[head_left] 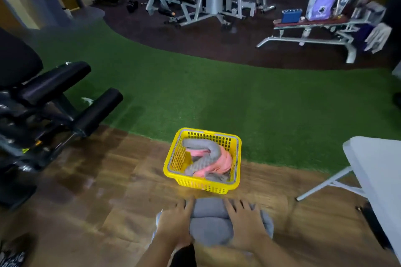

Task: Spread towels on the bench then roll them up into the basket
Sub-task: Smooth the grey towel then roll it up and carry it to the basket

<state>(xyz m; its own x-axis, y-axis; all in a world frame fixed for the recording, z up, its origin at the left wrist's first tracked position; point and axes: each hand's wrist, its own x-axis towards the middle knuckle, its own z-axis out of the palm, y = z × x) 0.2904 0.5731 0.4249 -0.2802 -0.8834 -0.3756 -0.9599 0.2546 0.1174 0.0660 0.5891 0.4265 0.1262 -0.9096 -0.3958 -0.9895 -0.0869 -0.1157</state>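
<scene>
Hands palm-down, left [176,222] and right [246,221] gripping rolled grey towel [210,225], near basket [180,154]

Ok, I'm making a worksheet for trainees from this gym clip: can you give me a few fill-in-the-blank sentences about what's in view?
1. The basket on the wooden floor is coloured ____.
2. Both the left hand and the right hand are holding a rolled towel coloured ____.
3. Inside the basket lie grey towels and a ____ one.
4. Beyond the basket the floor is covered in green ____.

Missing words: yellow; grey; pink; turf
</scene>
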